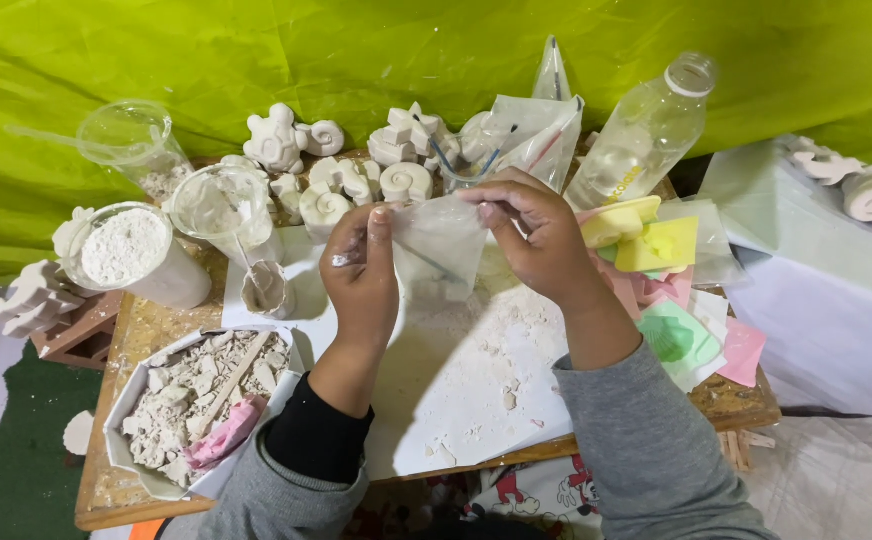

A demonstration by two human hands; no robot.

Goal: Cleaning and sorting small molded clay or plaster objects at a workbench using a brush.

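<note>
thin clear plastic bag [438, 245], both hands pinching

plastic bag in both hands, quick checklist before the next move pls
1. Both hands on bag: ok, left hand and right hand pinch the clear plastic bag at its top edge.
2. Bag mouth open: cannot tell.
3. Bag contents: cannot tell, film is cloudy.
4. Powder within reach: ok, cup of white powder stands at left.
5. Surface below bag: not ok, white sheet carries crumbs and dust.
6. Bottle upright: ok, though it leans.
</note>
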